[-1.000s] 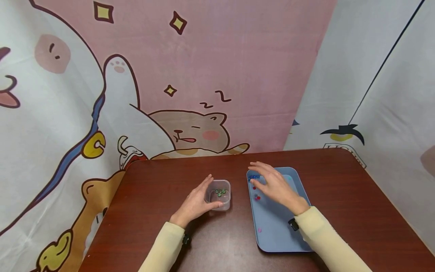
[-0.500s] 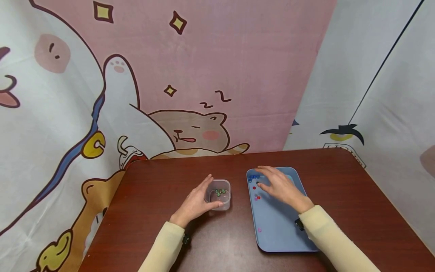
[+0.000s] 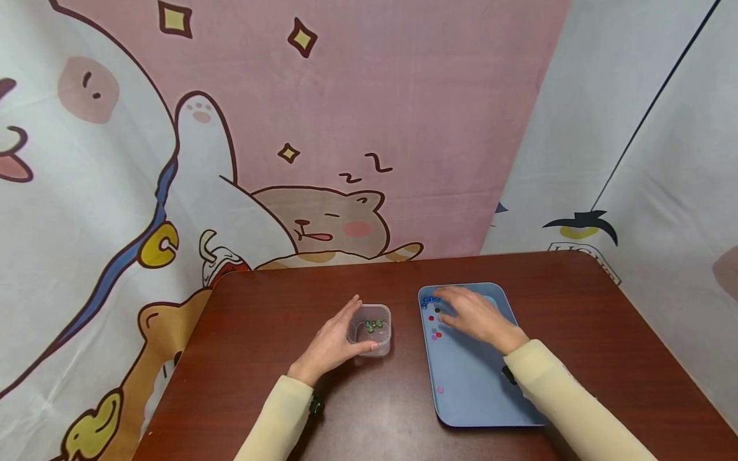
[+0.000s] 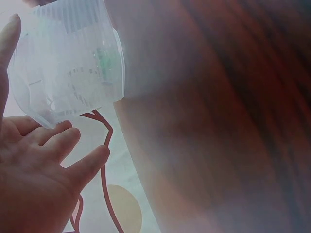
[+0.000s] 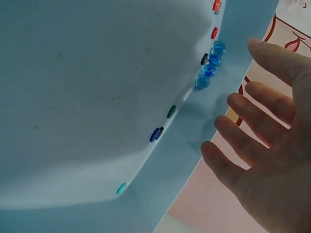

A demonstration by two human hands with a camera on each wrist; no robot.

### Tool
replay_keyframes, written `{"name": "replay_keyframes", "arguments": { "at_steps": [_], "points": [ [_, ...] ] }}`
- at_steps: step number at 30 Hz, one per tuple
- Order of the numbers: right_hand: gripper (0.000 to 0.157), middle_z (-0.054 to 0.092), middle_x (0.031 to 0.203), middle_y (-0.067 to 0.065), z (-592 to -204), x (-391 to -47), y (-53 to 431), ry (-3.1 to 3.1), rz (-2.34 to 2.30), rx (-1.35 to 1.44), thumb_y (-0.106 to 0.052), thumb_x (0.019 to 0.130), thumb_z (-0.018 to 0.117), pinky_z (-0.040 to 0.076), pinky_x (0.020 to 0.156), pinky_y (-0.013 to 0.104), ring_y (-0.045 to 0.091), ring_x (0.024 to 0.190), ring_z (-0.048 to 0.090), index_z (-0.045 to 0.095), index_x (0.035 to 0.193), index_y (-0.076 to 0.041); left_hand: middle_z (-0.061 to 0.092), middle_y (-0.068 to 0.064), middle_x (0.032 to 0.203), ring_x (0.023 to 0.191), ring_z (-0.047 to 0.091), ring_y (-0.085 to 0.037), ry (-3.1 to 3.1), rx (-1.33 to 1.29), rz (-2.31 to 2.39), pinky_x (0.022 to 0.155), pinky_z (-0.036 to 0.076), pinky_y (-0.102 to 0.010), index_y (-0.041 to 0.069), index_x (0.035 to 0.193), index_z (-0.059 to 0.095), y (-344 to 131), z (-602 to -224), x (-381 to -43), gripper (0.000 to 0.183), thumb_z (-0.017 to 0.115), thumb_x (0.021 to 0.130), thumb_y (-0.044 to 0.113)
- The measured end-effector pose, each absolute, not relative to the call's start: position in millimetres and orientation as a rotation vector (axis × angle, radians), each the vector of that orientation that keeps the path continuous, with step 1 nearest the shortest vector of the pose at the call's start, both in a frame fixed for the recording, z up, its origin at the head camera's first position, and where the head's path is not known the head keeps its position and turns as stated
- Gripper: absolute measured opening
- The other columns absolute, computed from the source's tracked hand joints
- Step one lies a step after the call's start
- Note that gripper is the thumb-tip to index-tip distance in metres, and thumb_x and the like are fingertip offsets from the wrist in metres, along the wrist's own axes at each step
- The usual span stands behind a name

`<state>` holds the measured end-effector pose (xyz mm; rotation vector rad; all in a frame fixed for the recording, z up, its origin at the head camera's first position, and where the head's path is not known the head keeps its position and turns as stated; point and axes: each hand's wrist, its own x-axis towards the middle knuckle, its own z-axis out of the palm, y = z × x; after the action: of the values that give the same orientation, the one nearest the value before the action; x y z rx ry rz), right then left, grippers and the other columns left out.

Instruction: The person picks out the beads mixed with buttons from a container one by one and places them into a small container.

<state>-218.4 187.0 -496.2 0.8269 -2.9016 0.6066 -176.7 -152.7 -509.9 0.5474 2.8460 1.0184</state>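
Note:
A small clear plastic box with several green glass marbles inside stands on the table. My left hand grips its near-left side, thumb along the front and fingers along the back; the left wrist view shows the box beyond the fingers. My right hand is over the far part of a blue tray, fingers relaxed and apart, nothing between them. Close to its fingertips, several blue marbles cluster in the far-left corner. The right wrist view shows these marbles along the tray wall beside my right hand.
Small flat discs lie in the tray: a red disc, a green disc, a blue disc and a teal disc. A pink disc lies near the front. Behind the brown table hangs a printed cloth.
My right hand has moved right and lower over the tray, uncovering the blue marbles and a dark disc; its fingers are slightly more bent. My left hand and the box stay put.

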Motion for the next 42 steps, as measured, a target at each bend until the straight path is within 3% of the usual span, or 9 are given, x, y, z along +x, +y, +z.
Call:
{"name": "replay_keyframes", "arguments": {
  "at_steps": [21,42],
  "points": [
    [0.049,0.062,0.139,0.02,-507.3,-231.7,179.8,-3.003,0.646,0.779,-0.012,0.093,0.078,0.05,0.102,0.055,0.039,0.127,0.059,0.063,0.138,0.002,0.027,-0.004,0.17,0.143,0.046,-0.036,2.836,0.546,1.016,0.11,0.042,-0.059,0.011,0.162,0.035,-152.6,-508.4,-177.6,0.106,0.083,0.082,0.059],
    [0.028,0.07,0.115,0.017,-522.5,-234.8,183.3,-2.904,0.597,0.783,-0.004,0.092,0.077,0.057,0.089,0.049,0.033,0.108,0.068,0.073,0.118,0.004,0.026,-0.004,0.171,0.143,0.045,-0.038,2.844,0.522,0.996,0.11,0.04,-0.062,0.012,0.163,0.034,-152.9,-510.6,-177.2,0.106,0.082,0.081,0.06]
  ]
}}
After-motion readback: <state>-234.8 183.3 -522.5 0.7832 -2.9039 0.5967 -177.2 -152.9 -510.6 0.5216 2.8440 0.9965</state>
